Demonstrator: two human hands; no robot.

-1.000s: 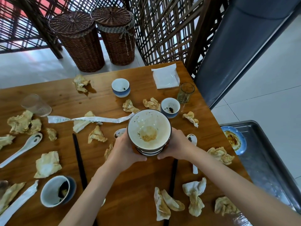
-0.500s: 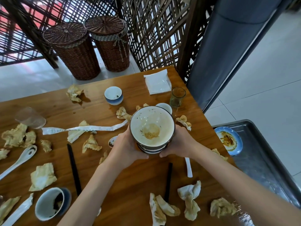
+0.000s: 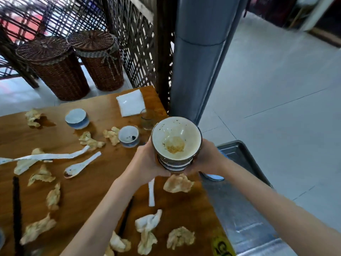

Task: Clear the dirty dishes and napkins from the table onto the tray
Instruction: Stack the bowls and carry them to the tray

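both hands carry the stack of bowls [image 3: 176,145] in the air above the right edge of the worktop [image 3: 103,182], just short of the metal tray [image 3: 239,209] that sits to the right of it. the left hand [image 3: 147,159] and the right hand [image 3: 208,157] are each curled around a side of the stack, low down, so the grip on both sides is clamped on the bowls. the top bowl has food residue pooled at its bottom.

the main risk, as i judge it, is the stack itself: several bowls nested loosely, held only near the base, and a tilt on the way across could let the upper ones slide or tip the residue out. the tray's raised rim lies between the stack and its floor, so a low pass could knock the bottom bowl against the metal. a blue dish [image 3: 212,177] already lies on the tray close under the right wrist, mostly hidden, and setting the stack down blind could land it on that dish and leave it rocking.

much is left on the worktop: crumpled napkins [image 3: 178,183], two small cups [image 3: 128,136], a glass [image 3: 147,119], a white spoon [image 3: 81,165] and dark chopsticks [image 3: 16,209]. the glass stands just beside the left hand, and a careless swing could catch it.
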